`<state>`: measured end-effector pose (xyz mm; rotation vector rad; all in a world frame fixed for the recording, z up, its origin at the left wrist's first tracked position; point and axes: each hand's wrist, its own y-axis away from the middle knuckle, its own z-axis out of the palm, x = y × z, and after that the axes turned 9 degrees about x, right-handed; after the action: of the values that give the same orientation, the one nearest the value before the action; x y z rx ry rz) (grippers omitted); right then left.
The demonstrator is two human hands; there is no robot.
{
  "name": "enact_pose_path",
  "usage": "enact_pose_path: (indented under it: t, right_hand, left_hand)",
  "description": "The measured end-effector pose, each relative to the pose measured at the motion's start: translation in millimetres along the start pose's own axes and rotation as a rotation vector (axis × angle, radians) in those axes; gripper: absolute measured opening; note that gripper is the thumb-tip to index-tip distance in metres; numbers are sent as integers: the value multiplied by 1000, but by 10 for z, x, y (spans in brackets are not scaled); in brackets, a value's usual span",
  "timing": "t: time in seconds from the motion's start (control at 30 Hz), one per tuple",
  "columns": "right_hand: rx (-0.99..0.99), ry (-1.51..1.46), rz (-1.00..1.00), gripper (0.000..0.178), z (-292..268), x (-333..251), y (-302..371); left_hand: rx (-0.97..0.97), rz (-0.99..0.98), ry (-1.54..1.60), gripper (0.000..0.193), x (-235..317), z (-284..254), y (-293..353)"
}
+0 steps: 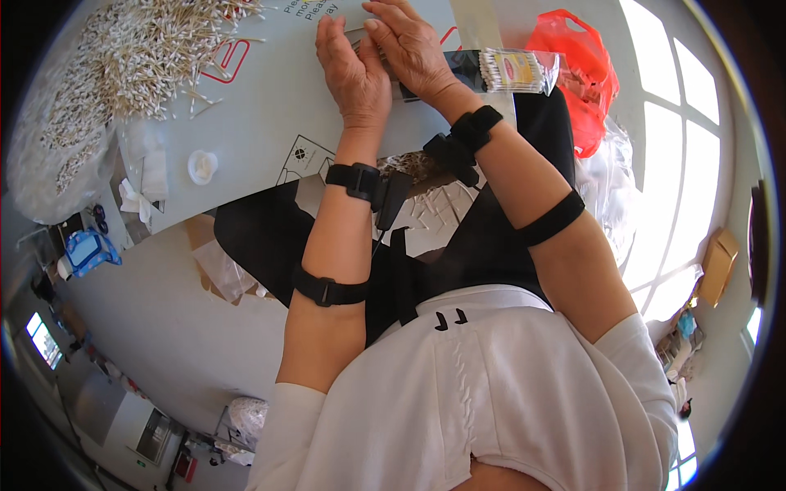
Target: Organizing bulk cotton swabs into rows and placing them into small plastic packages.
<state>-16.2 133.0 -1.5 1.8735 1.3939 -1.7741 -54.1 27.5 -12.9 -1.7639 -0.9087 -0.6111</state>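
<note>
My left hand [357,79] and my right hand [412,51] are side by side over the table, at the top of the view. The fingers of each are pressed together and curve inward, closed about something between the palms. Only a thin greyish edge of it shows, so its kind cannot be told. Right of my right wrist lies a clear packet of cotton swabs [514,70] with a yellow and red label, near a dark flat strip [463,63]. A big heap of loose cotton swabs [151,61] covers the table's far left.
On the table [254,151] stands a small round white dish [202,167], with white tissue-like pieces [147,184] near the left edge. A red plastic bag [585,82] sits at the right beside clear bags [610,184]. A blue packet [90,250] is at the far left, below the heap.
</note>
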Motion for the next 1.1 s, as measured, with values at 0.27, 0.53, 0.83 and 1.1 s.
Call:
enact_pose_path:
  t: [0.27,0.53,0.83,1.1]
  right_hand:
    - [72,-159,88,31,-337,-61,105]
    - [60,100,9,24,-521,42,322]
    - [16,159,2,19,-475,-77,293]
    - [-99,284,14,22,-549,-134,259]
  left_hand:
    - [-132,-222,182,18,267,-562,-32]
    - [-1849,-319,-43,22,-354,-962,1093]
    - [-1606,-214,-256,29,-1303,-217,1927]
    - [-1562,-485,-158,29,-999,-475,2061]
